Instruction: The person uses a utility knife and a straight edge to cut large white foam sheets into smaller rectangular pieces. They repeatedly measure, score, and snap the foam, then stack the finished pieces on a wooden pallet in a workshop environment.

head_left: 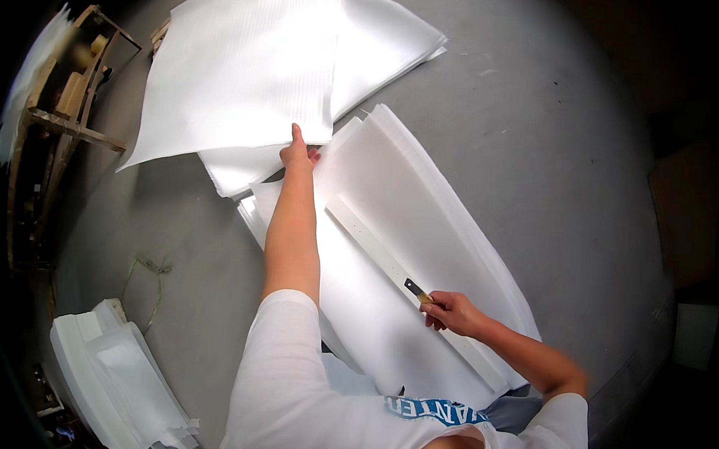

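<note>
My left hand [298,153] reaches far forward and grips the near edge of a large white foam sheet [238,75], its thumb on top. The sheet spreads over other white sheets and sags toward its left corner. In my right hand [452,313] is a knife [414,289] with a short dark blade that has a hole near its end. That hand hovers over, or rests on, a long white straight bar [375,245]; I cannot tell which. The bar lies slantwise along a stack of white foam sheets [448,220] in front of me, whose right side curves upward.
A bundle of white sheets [120,374] lies on the grey floor [570,177] at the lower left, near a thin greenish cord [161,270]. A wooden frame [75,128] stands at the far left. A pale bin [696,335] is at the right edge.
</note>
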Demonstrator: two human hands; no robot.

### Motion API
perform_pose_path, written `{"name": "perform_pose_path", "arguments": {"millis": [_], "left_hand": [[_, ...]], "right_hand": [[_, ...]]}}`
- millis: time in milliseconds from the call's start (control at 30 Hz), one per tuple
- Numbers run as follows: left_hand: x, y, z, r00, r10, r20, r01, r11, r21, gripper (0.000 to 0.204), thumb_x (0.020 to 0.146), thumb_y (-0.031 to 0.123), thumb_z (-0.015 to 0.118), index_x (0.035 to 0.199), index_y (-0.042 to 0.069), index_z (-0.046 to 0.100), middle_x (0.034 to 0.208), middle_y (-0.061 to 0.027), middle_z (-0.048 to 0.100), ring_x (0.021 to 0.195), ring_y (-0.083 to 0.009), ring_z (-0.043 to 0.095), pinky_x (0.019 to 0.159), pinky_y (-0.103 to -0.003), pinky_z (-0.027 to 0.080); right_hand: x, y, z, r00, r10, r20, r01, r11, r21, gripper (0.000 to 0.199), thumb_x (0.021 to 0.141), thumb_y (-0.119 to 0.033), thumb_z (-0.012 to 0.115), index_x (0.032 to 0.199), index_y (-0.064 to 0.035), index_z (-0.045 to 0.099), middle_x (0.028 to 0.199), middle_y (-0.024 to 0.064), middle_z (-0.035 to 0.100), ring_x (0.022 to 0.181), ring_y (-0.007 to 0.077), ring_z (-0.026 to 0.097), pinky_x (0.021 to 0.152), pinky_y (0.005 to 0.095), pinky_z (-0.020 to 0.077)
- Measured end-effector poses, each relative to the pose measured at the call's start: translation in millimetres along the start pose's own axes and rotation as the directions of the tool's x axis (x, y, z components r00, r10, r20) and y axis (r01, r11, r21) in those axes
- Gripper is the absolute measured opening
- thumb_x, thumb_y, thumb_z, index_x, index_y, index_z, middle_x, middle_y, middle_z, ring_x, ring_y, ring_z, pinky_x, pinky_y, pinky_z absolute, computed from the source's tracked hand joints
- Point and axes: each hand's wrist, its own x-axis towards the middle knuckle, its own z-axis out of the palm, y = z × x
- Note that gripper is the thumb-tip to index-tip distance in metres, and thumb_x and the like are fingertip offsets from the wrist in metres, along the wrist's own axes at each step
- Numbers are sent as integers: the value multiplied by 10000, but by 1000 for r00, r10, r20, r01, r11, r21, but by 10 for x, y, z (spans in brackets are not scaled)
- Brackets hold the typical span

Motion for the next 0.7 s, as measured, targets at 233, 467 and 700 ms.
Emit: {"name": "perform_pose_path", "arguments": {"millis": [233,467,700], "left_hand": [[160,436,-140,966,257,13,-256,958,125,299,885,20,570,1143,-107,490,1128,-202,562,754,-330,679,568,-372,633],[-1390,737,-1927,828,246,504,-328,941,81,322,902,127,621,1127,-92,553,944,-155,660,749,-277,695,518,-320,568],[-2237,-43,-4573,943,54,327,-171,924,341,673,773,147,740,1351,-22,442,1284,-121,532,1153,-242,516,1015,-360,385]], "right_hand": [[648,-368,197,994,-104,-39,110,968,226,277,976,-314,562,1022,-54,647,832,28,653,716,93,603,646,247,501],[1602,-1325,-374,884,-350,-310,467,619,632,422,944,-338,607,1236,-37,558,1184,64,539,1073,232,578,904,364,483],[1984,-1705,-1171,774,-391,-498,627,362,690,400,930,-314,628,1240,-74,549,1083,49,553,1051,283,566,942,410,457]]}}
